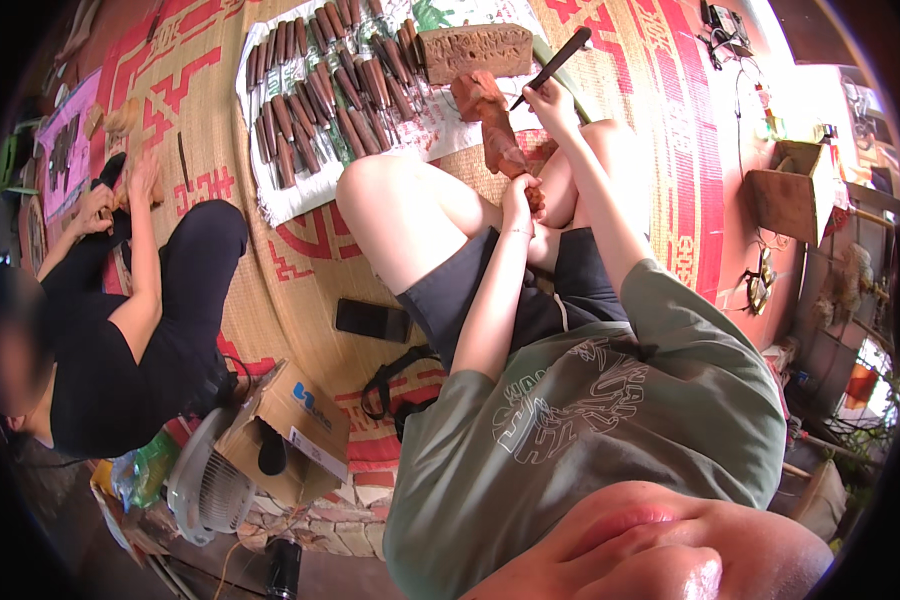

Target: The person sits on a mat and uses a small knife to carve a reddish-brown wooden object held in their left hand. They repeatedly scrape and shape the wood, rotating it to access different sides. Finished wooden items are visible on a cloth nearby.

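My left hand is closed around the lower end of a reddish-brown wood carving, a long figure tilted between my bent knees with its thicker end away from me. My right hand grips a slim dark carving tool beside the carving's upper part. The tool's wider end points up and to the right; its narrow tip is close to the wood. Whether the tip touches the wood I cannot tell. Just beyond the carving's far end stands a carved wooden block.
Several wooden-handled chisels lie in rows on a white cloth over a patterned mat. A black phone lies by my left thigh. At left, another person works on wood. A cardboard box and fan stand nearby.
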`<action>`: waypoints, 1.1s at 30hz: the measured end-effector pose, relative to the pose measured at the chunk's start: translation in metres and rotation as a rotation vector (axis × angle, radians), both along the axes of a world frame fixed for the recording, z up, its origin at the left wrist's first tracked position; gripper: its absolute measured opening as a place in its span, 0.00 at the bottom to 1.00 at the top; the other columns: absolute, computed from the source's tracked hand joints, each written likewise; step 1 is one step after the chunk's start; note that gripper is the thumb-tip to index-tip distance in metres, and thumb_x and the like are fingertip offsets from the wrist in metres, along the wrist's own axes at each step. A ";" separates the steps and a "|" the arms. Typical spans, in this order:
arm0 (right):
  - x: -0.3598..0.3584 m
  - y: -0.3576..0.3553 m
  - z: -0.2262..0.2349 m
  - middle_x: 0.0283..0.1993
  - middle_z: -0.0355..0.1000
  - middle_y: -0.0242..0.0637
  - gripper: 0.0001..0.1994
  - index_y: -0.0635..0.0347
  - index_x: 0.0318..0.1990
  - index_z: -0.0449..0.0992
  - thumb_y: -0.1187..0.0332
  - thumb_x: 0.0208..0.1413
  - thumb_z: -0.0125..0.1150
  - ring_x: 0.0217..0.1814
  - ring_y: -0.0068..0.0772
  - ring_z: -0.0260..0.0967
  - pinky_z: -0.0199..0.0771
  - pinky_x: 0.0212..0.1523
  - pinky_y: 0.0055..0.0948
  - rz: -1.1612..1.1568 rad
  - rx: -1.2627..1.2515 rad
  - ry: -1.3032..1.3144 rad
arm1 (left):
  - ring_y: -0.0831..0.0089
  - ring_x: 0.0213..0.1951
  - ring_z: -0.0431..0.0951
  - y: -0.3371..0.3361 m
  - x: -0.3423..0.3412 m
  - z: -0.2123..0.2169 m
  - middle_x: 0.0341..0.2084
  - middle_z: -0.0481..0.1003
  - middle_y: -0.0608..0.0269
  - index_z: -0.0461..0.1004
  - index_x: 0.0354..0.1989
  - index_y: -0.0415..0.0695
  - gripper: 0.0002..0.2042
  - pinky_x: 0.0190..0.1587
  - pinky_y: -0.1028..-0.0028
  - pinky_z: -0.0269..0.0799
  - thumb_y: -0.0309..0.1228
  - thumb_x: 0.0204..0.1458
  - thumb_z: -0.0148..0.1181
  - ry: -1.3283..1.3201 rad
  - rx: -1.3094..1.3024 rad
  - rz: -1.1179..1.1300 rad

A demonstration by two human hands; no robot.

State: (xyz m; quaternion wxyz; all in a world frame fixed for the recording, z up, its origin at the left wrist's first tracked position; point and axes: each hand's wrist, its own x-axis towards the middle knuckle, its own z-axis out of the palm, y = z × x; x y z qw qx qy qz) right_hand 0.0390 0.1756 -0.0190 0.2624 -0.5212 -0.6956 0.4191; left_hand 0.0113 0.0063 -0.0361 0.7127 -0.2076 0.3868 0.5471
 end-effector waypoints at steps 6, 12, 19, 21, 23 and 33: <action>-0.009 -0.009 0.017 0.29 0.70 0.31 0.13 0.61 0.40 0.71 0.63 0.51 0.59 0.29 0.19 0.65 0.65 0.27 0.20 0.197 -0.244 0.055 | 0.75 0.11 0.66 -0.005 -0.005 -0.004 0.12 0.69 0.65 0.70 0.24 0.45 0.07 0.11 0.78 0.61 0.35 0.39 0.53 0.020 0.020 0.009; 0.016 -0.021 0.006 0.24 0.65 0.25 0.09 0.62 0.35 0.68 0.67 0.52 0.58 0.25 0.14 0.60 0.61 0.24 0.18 -0.190 -0.051 0.394 | 0.73 0.11 0.62 -0.003 -0.007 -0.013 0.10 0.63 0.66 0.67 0.27 0.44 0.09 0.12 0.77 0.56 0.34 0.37 0.53 -0.073 0.080 -0.005; 0.059 -0.077 0.009 0.28 0.69 0.31 0.08 0.66 0.36 0.69 0.71 0.52 0.57 0.29 0.16 0.63 0.65 0.26 0.20 -0.121 -0.194 0.395 | 0.72 0.12 0.61 -0.001 -0.010 -0.010 0.16 0.64 0.62 0.66 0.31 0.46 0.11 0.14 0.77 0.57 0.34 0.38 0.51 -0.107 0.059 0.019; 0.061 -0.074 0.012 0.29 0.69 0.32 0.09 0.67 0.37 0.69 0.71 0.52 0.57 0.28 0.17 0.63 0.65 0.26 0.20 -0.099 -0.093 0.362 | 0.72 0.13 0.62 -0.002 -0.008 -0.005 0.15 0.64 0.62 0.62 0.27 0.46 0.10 0.13 0.78 0.56 0.35 0.37 0.52 -0.054 0.075 0.006; 0.060 -0.076 0.009 0.27 0.67 0.31 0.09 0.66 0.38 0.67 0.73 0.51 0.56 0.27 0.18 0.61 0.64 0.26 0.21 -0.127 -0.156 0.454 | 0.72 0.12 0.62 -0.002 -0.007 -0.006 0.14 0.64 0.62 0.66 0.28 0.46 0.09 0.13 0.77 0.57 0.34 0.38 0.51 -0.042 0.039 0.026; 0.062 -0.087 0.031 0.19 0.62 0.29 0.12 0.63 0.26 0.67 0.64 0.58 0.47 0.22 0.17 0.58 0.58 0.22 0.19 0.012 -0.222 0.370 | 0.73 0.12 0.60 -0.010 -0.010 -0.012 0.12 0.64 0.64 0.69 0.25 0.48 0.07 0.14 0.78 0.54 0.35 0.38 0.51 -0.073 0.091 0.004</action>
